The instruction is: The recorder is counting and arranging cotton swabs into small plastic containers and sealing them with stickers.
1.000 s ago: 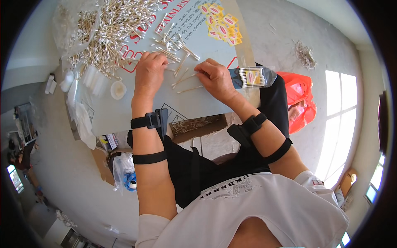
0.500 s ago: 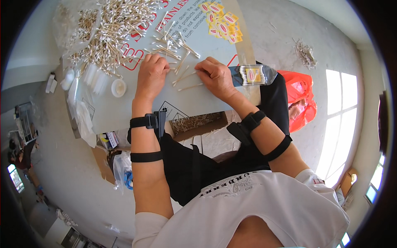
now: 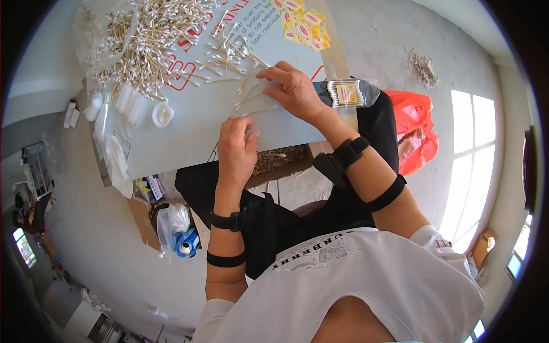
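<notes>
Several loose cotton swabs [image 3: 247, 104] lie on the grey tabletop, between and beyond my hands. My right hand [image 3: 293, 94] is above them, thumb and index finger apart; its index fingertip is at the end of one swab, and I see nothing gripped. My left hand [image 3: 236, 150] is over the table's near edge, just short of a single swab [image 3: 260, 110]. Its fingers are bent, the thumb stands away from them, and it appears to hold nothing. Beside my right wrist lies a flat pack of swabs [image 3: 345, 93] with a yellow label card.
A large swab heap [image 3: 151, 48] covers the far left, with a small white round tub [image 3: 163, 115] and clear plastic cases [image 3: 131, 104] nearer. Yellow cards [image 3: 306, 26] lie far right. Below the edge stands a cardboard box [image 3: 306, 162] of swabs; a red bag [image 3: 409, 128] is at right.
My left hand has drawn back toward me and slightly right, away from the swabs. My right hand has moved a little farther out, its thumb and index finger now spread apart.
</notes>
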Motion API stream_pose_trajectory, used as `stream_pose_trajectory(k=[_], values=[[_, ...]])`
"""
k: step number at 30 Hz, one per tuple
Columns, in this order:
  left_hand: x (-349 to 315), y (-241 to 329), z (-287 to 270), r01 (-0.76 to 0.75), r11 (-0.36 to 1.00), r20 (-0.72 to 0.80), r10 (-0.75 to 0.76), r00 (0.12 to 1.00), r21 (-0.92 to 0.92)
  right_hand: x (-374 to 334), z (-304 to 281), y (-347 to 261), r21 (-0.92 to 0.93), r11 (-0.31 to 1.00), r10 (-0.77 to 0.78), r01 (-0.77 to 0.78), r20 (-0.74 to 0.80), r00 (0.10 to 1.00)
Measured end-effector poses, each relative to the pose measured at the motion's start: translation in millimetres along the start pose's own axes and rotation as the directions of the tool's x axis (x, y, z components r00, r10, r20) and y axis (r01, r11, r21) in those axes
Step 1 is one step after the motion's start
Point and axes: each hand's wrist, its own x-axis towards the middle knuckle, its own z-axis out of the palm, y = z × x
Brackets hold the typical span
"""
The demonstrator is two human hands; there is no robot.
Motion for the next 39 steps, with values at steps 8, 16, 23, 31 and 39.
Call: stream_pose_trajectory(k=[8,16,23,31,39], values=[[25.4,-21.7,16.9,-0.047,0.901,-0.279,0.183,0.943,0.431,0.1,1.9,-3.2,-0.229,0.973,0.012,0.039,0.216,0.976],[37.2,-10.5,35.7,-0.047,0.879,-0.380,0.252,0.890,0.474,31.1,10.7,3.5,-0.432,0.868,-0.294,0.246,-0.048,0.955],[31.2,-23.4,44.5,-0.093,0.783,-0.267,0.318,0.910,0.615,-2.4,7.9,-3.6,-0.253,0.958,-0.130,0.137,0.045,0.990],[27.6,-18.5,48.3,-0.134,0.807,-0.247,0.328,0.912,0.575,42.2,12.2,7.6,-0.399,0.915,-0.033,-0.051,-0.201,0.979],[25.9,-18.9,47.1,-0.124,0.818,-0.230,0.298,0.926,0.561,17.3,4.2,14.9,-0.268,0.963,-0.052,0.011,-0.148,0.988]])
